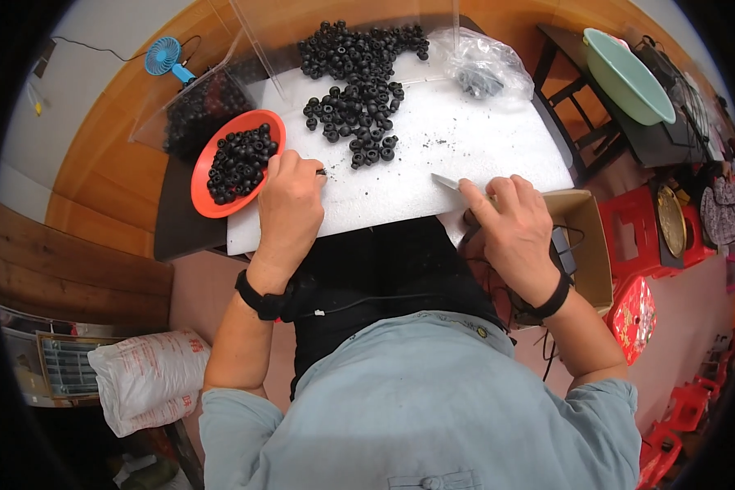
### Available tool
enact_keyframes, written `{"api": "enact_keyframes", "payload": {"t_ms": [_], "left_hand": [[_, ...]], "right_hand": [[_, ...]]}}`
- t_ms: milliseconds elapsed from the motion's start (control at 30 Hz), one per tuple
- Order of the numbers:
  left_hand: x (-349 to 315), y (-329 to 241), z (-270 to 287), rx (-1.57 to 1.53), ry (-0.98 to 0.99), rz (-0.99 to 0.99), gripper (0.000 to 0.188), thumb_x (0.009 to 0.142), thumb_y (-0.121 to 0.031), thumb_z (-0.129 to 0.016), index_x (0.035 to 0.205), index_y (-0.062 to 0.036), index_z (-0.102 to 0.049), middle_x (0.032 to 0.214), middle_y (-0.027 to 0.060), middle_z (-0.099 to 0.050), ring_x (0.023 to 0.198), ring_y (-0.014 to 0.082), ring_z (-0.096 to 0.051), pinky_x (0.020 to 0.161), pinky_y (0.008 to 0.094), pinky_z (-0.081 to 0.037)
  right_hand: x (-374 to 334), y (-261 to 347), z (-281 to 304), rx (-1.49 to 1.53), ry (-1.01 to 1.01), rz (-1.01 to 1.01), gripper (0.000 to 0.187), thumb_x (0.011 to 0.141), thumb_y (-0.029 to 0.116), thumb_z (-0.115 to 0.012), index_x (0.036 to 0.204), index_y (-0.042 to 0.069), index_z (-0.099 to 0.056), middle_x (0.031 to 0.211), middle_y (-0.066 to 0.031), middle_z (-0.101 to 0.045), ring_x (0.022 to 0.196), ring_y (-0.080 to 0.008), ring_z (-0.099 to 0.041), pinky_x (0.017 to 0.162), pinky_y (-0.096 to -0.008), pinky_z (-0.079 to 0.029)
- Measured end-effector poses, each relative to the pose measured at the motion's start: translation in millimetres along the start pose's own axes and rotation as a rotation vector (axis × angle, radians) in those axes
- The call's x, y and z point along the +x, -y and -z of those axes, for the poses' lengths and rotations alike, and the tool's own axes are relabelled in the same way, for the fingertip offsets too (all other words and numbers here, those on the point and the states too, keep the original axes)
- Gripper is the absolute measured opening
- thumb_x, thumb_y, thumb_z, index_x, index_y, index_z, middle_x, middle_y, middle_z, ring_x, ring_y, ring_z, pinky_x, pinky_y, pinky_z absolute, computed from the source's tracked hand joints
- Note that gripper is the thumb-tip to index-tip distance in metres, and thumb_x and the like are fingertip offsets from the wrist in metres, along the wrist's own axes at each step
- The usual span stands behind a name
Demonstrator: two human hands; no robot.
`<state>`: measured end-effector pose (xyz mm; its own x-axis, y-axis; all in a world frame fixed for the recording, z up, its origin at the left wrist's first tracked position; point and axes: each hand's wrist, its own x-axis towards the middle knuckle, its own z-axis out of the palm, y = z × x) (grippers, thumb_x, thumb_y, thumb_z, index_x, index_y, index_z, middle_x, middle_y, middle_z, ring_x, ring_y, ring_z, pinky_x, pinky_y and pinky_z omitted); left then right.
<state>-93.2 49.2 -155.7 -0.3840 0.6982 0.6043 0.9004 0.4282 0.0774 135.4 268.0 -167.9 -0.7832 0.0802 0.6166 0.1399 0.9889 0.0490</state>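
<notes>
My right hand (510, 224) is closed around a small knife (444, 180), its short blade pointing left over the white foam board (457, 147). Beside the orange bowl (202, 196), my left hand (291, 200) has its fingers closed; a bit of a small black piece (322, 171) shows at the fingertips, the rest hidden. Round black parts with holes (241, 163) fill much of the bowl. A larger heap of the same black parts (359, 65) spreads over the far middle of the board, with black crumbs scattered nearby.
A clear bin of black parts (208, 106) and a blue fan (163, 57) stand at the far left. A clear plastic bag (490, 69) lies at the board's far right. Right of me are a cardboard box (588, 216), red stools (629, 229) and a green basin (629, 77).
</notes>
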Motion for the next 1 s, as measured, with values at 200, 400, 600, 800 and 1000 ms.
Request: {"api": "enact_keyframes", "payload": {"t_ms": [200,400,600,800,1000], "left_hand": [[2.4,-20.3,11.8,-1.386,0.167,0.537,0.024,0.1,-0.005,-0.066,0.12,0.005,-0.072,0.101,0.0093,-0.07,0.087,0.0121,-0.062,0.073,0.0259,-0.052],[0.5,-32.4,-0.6,-1.669,0.17,0.567,0.032,0.103,-0.008,-0.062,0.131,0.0083,-0.066,0.108,0.0121,-0.069,0.09,0.0153,-0.062,0.07,0.0266,-0.051],[0.3,-38.0,-10.7,-1.785,0.133,0.561,0.028,0.103,-0.007,-0.064,0.127,0.0064,-0.069,0.107,0.0119,-0.07,0.086,0.0151,-0.063,0.069,0.0272,-0.052],[1.7,-41.8,-6.4,-1.395,0.126,0.452,0.026,0.098,0.0,-0.066,0.122,0.0037,-0.072,0.098,0.0053,-0.065,0.076,0.0112,-0.059,0.068,0.023,-0.049],[0.7,-56.1,-3.7,-1.135,0.063,0.257,0.028,0.09,0.006,-0.071,0.117,0.0006,-0.074,0.102,0.0029,-0.061,0.075,0.0088,-0.057,0.068,0.0213,-0.047]], "right_hand": [[7.4,-2.9,4.5,0.48,-0.054,-0.289,0.032,0.087,0.008,-0.074,0.118,0.009,-0.068,0.088,-0.0067,-0.061,0.077,-0.0258,-0.065,0.066,-0.0377,-0.05],[33.6,21.9,-8.4,0.732,-0.193,-0.291,0.013,0.093,0.013,-0.074,0.103,0.006,-0.072,0.083,-0.0108,-0.07,0.071,-0.0255,-0.068,0.063,-0.0348,-0.051],[38.2,25.8,-15.7,1.065,-0.048,-0.429,0.018,0.096,0.019,-0.074,0.097,0.001,-0.07,0.07,-0.0133,-0.064,0.059,-0.0212,-0.06,0.058,-0.0328,-0.047],[46.9,24.9,-16.8,1.103,-0.008,-0.499,0.028,0.092,0.024,-0.079,0.098,0.0,-0.067,0.061,-0.0094,-0.052,0.054,-0.0147,-0.05,0.054,-0.0301,-0.041],[59.9,41.5,-24.3,1.262,-0.011,-0.569,0.029,0.088,0.021,-0.083,0.099,-0.001,-0.066,0.065,-0.0009,-0.056,0.06,-0.0073,-0.048,0.053,-0.0279,-0.038]]}}
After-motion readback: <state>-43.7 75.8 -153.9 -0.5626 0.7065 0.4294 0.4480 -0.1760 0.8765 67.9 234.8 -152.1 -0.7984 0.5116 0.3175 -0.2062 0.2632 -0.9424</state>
